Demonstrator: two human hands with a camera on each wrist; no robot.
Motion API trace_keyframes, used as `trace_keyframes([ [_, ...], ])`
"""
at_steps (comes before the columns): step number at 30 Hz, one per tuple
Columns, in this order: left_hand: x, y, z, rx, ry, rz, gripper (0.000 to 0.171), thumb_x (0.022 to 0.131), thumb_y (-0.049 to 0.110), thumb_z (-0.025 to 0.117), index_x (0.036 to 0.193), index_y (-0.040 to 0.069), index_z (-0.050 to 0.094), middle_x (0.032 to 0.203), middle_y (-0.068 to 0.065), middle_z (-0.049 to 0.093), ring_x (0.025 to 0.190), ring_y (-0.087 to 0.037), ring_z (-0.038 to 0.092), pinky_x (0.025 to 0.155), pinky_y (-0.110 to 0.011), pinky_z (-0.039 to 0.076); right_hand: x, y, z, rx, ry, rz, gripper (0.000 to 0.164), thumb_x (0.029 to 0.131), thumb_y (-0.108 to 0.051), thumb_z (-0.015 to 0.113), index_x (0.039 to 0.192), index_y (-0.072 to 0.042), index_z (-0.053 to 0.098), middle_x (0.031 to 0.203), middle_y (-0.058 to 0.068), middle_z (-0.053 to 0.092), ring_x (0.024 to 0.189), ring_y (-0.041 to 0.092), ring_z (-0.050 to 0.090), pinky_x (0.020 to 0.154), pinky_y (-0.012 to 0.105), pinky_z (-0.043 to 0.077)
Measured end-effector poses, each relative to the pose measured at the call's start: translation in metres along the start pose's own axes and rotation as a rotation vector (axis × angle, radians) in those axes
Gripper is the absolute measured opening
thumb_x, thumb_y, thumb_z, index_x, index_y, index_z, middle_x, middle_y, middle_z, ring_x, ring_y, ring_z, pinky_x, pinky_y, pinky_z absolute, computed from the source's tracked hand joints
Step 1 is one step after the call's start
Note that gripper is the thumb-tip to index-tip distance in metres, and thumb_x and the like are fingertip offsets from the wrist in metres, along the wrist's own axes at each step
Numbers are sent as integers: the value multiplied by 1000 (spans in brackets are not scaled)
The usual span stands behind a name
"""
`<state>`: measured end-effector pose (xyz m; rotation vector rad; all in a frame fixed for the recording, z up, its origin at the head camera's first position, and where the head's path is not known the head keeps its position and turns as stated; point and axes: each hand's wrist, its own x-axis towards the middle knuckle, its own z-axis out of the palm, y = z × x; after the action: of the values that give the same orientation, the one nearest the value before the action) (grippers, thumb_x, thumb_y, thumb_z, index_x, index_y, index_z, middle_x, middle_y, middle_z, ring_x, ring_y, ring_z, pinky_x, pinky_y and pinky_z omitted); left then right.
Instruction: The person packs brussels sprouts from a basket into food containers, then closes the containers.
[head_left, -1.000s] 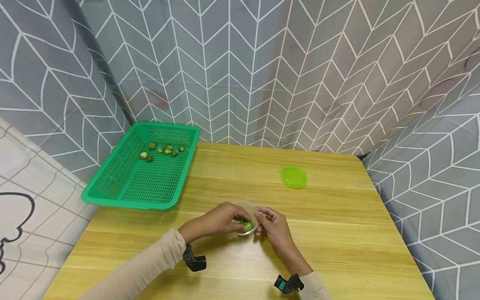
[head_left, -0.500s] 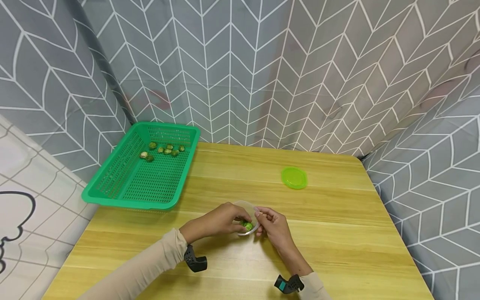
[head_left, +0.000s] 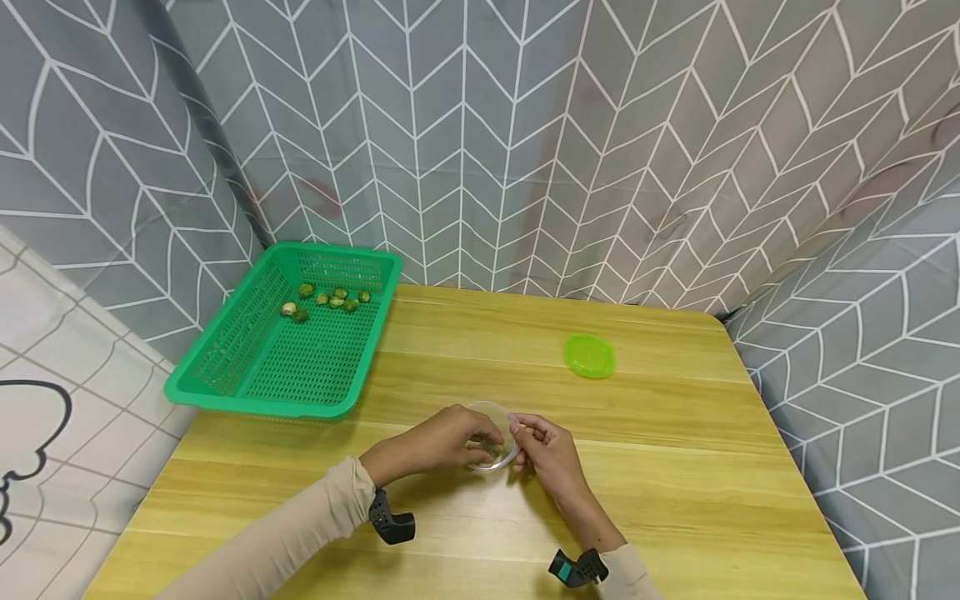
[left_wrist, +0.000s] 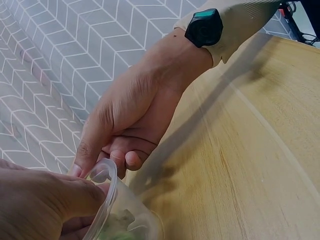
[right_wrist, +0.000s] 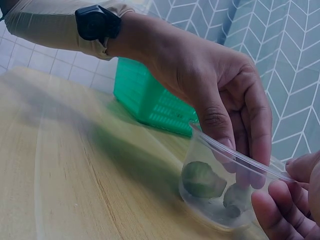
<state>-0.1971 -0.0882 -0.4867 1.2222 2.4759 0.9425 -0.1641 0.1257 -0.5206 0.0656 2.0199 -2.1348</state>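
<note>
A clear round plastic tub (head_left: 501, 457) stands on the wooden table in front of the person. Its rim is pinched between the thumb and fingers of the right hand (head_left: 549, 454). From the other side the left hand (head_left: 442, 442) reaches down into the tub, thumb and fingers apart. The right wrist view shows one green Brussels sprout (right_wrist: 202, 180) against the tub wall and a second, paler sprout (right_wrist: 238, 197) just below the left fingertips. In the left wrist view, the tub's wall (left_wrist: 145, 220) blurs the green inside.
A green perforated plastic basket (head_left: 345, 398) at the back left holds several Brussels sprouts (head_left: 337, 302) near its far end. A bright green lid (head_left: 589, 356) lies behind the tub to the right. Patterned grey curtains (head_left: 480, 150) hang behind the table (head_left: 675, 467).
The bright green in the tub looks duller and less distinct beneath the left fingers. Both hands have stayed almost still, and the right hand keeps its hold on the rim.
</note>
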Motion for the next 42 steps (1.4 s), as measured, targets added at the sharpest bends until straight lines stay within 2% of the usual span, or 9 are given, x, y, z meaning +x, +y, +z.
trace_keyframes([
  [7,-1,1,-1,1,3,8,20,89,15,79,108,8,77,105,-2,75,93,-11,69,81,-21,57,0,1,0,6,0,5,32,98,-14,67,126,2,67,76,10,60,56,11,60,53,23,57],
  [14,-2,1,-1,-18,0,6,20,90,15,78,109,8,77,106,-2,75,95,-12,70,83,-21,57,-1,-1,1,3,-6,2,33,98,-15,68,126,3,67,76,10,61,56,11,59,54,24,58],
  [24,-5,-1,-5,-35,36,22,23,90,19,78,111,9,77,106,-2,75,95,-12,70,83,-21,57,-1,0,1,18,-6,7,30,99,-13,67,125,2,68,76,9,60,56,12,60,53,24,58],
  [30,-7,0,-12,-50,46,-12,25,90,19,78,113,9,76,110,-3,75,99,-18,71,86,-22,56,0,0,1,20,0,11,30,98,-14,68,124,1,68,76,9,60,56,12,60,53,24,57],
  [36,-10,1,-21,-43,75,-37,26,90,19,78,114,9,76,111,-2,75,101,-12,69,89,-25,56,-1,-1,1,18,4,6,29,98,-13,68,124,1,69,76,10,61,56,13,59,53,24,58],
  [42,-14,1,-33,-34,105,-56,27,92,20,76,117,9,75,113,-1,74,105,-12,68,92,-29,56,-1,-1,1,5,8,5,28,98,-12,68,123,0,69,76,10,62,57,14,60,54,27,59],
])
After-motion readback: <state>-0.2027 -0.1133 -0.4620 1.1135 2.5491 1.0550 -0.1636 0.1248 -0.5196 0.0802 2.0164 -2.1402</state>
